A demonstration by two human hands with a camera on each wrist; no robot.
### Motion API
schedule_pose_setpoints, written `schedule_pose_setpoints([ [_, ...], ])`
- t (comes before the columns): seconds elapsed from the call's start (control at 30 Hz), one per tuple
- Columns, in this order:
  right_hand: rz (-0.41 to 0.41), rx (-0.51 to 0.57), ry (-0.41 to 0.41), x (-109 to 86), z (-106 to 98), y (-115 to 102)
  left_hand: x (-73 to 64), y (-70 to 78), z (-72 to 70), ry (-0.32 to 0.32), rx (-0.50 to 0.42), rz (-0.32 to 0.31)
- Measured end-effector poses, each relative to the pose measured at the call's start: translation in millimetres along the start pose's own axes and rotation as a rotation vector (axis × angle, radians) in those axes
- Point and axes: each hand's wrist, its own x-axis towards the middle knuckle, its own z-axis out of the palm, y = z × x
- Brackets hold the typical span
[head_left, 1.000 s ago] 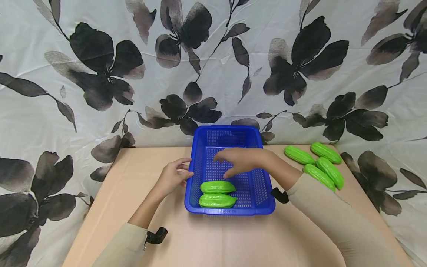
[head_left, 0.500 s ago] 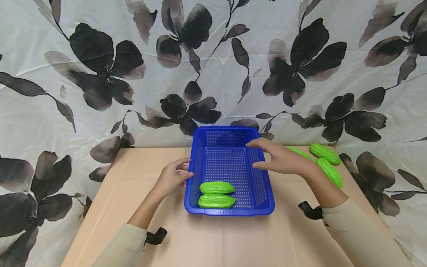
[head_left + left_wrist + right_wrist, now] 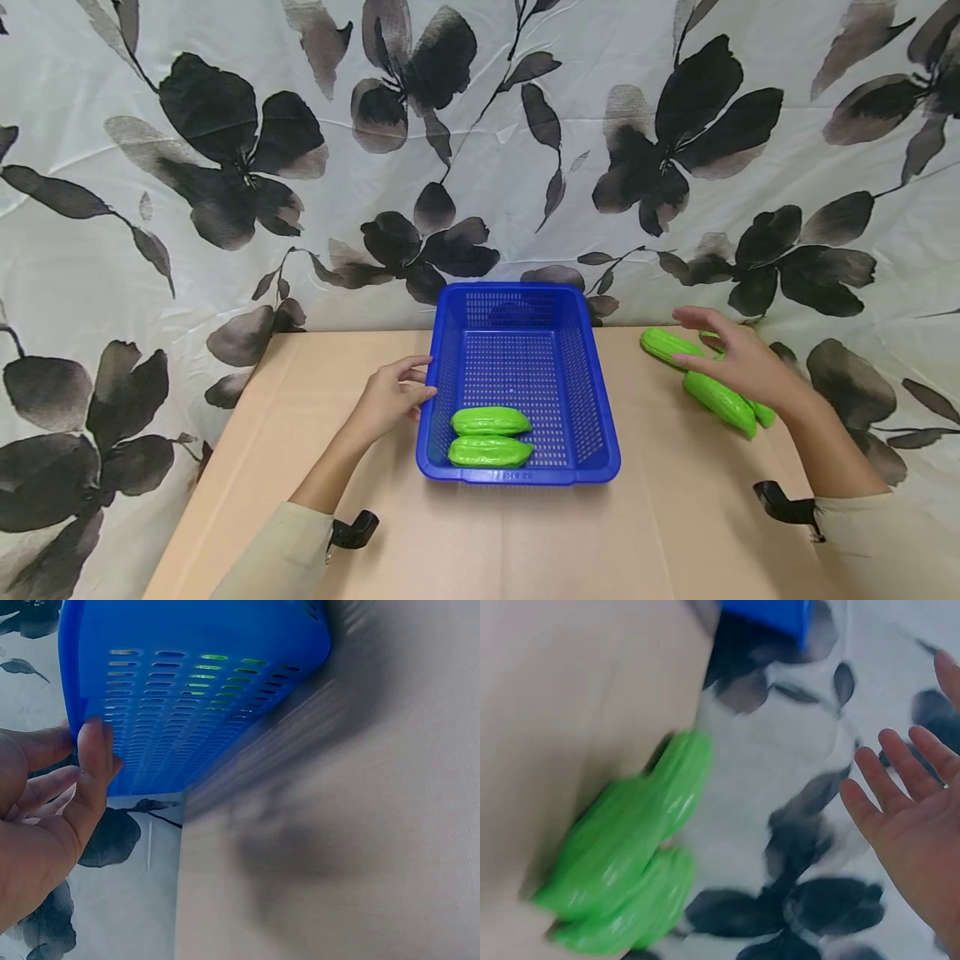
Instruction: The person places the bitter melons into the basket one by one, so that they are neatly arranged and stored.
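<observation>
My left hand (image 3: 392, 394) pinches the left rim of a blue perforated plastic basket (image 3: 609, 446). In the left wrist view, the thumb and a finger (image 3: 91, 754) lie on either side of that rim. Inside the basket, near its front, two glossy green ridged gourds (image 3: 491, 421) lie side by side. My right hand (image 3: 738, 358) is over the pile of similar green gourds (image 3: 722, 403) at the table's right, partly hiding it in the head view. Its fingers are spread and hold nothing; the right wrist view shows the bare palm (image 3: 922, 832) beside the gourds (image 3: 619, 847).
The basket stands on a light wooden-toned table (image 3: 570, 542). Behind and on both sides hangs a white cloth with dark flowers (image 3: 525, 167), right against the table's back edge.
My right hand has moved from over the basket, out to the right, to the gourd pile, with nothing in it throughout. The left hand, basket and its two gourds have stayed in place.
</observation>
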Motion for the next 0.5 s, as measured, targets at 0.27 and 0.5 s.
schedule_pose_setpoints([
  [0.27, 0.11, -0.058, 0.028, -20.5, -7.6, 50.4, -0.8, 1.0, 0.0, 0.0, 0.009, 0.004],
  [0.5, 0.197, -0.141, -0.018, -26.2, 8.6, 82.9, -1.1, 0.9, 0.0, -0.006, 0.005, 0.011],
])
